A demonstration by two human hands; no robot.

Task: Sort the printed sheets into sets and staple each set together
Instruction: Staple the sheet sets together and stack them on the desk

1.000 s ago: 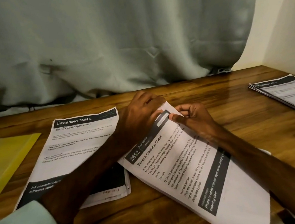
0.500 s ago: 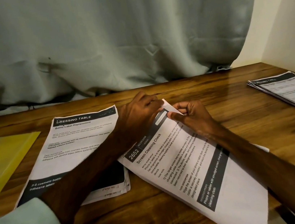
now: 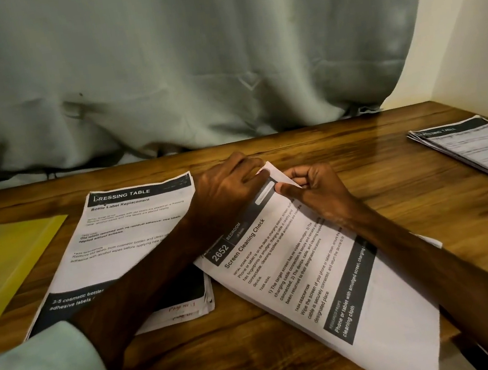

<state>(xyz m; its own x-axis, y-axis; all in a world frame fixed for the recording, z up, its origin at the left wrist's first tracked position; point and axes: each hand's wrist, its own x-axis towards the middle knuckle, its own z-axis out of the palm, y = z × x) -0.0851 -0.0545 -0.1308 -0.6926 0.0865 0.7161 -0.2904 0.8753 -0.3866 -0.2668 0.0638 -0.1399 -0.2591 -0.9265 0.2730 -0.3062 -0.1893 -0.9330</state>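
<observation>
Both hands were working the top corner of the "Screen Cleaning Check" set [image 3: 317, 271], which lay angled on the wooden table [image 3: 425, 190]. The left hand [image 3: 228, 193] had its fingertips pinned on the corner, and the right hand [image 3: 315, 190] was pinching that same corner between thumb and curled fingers. It looked like squaring up the sheets before stapling. No stapler was in view, so fetching one would come next. The "Dressing Table" stack [image 3: 136, 231] sat just left of the left wrist, and another stack [image 3: 479, 148] lay well off to the right.
</observation>
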